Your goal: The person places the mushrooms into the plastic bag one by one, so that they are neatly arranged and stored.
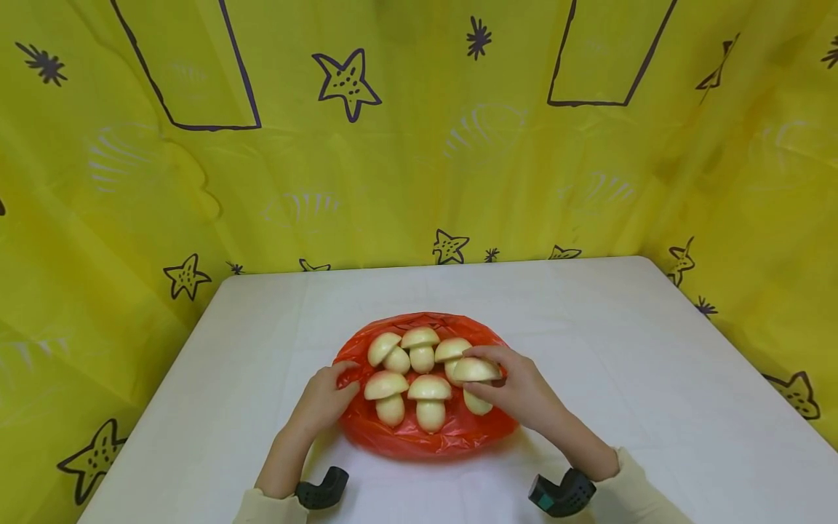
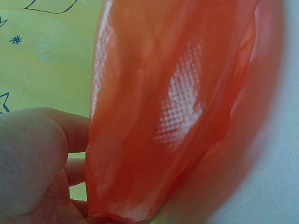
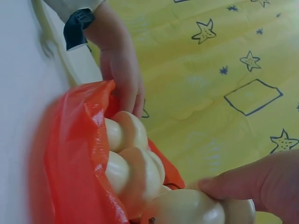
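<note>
A red plastic bag (image 1: 428,444), its mouth spread wide, sits on the table with several cream, glossy toy mushrooms (image 1: 430,400) in it. At the bag's right side my right hand (image 1: 529,389) grips one toy mushroom (image 1: 476,370) by its cap, thumb and fingers on opposite sides. In the right wrist view that held mushroom (image 3: 187,207) is close to the camera, partly cut off. My left hand (image 1: 322,399) holds the bag's left rim. The left wrist view shows fingers (image 2: 74,130) at the red bag wall (image 2: 135,140), some of them hidden behind it.
The bag stands on a white-covered table (image 1: 275,327). A yellow cloth (image 1: 406,160) with drawn stars hangs behind and at both sides. Black wrist devices (image 1: 564,495) sit by both cuffs.
</note>
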A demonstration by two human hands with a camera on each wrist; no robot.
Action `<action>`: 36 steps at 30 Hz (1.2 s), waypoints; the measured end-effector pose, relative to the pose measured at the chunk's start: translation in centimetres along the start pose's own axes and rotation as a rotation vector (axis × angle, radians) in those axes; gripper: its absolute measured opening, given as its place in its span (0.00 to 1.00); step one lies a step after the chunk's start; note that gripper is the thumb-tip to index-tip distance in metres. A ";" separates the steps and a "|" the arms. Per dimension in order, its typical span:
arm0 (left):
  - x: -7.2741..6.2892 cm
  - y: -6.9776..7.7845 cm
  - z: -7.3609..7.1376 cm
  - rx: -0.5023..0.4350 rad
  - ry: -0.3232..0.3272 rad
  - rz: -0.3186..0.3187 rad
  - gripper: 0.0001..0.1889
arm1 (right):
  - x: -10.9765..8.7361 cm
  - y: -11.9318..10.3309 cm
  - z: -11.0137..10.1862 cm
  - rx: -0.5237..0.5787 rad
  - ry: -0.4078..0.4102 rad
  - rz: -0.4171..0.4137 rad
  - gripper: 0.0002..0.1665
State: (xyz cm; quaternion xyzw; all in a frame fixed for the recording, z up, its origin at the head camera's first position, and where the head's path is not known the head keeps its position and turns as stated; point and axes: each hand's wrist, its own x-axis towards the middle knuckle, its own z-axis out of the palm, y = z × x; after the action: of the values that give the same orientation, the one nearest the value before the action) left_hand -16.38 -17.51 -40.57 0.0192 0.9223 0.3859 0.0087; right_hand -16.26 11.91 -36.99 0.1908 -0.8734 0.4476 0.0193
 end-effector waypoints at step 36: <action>-0.1 0.1 -0.1 -0.008 -0.010 -0.011 0.18 | -0.8 -0.2 3.6 -0.280 0.034 0.038 0.22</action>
State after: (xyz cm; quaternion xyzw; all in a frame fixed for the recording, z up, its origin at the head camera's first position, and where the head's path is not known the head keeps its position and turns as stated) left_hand -16.33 -17.52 -40.39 0.0162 0.9207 0.3896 0.0155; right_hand -14.90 9.18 -39.18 0.1621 -0.9304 0.3246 0.0523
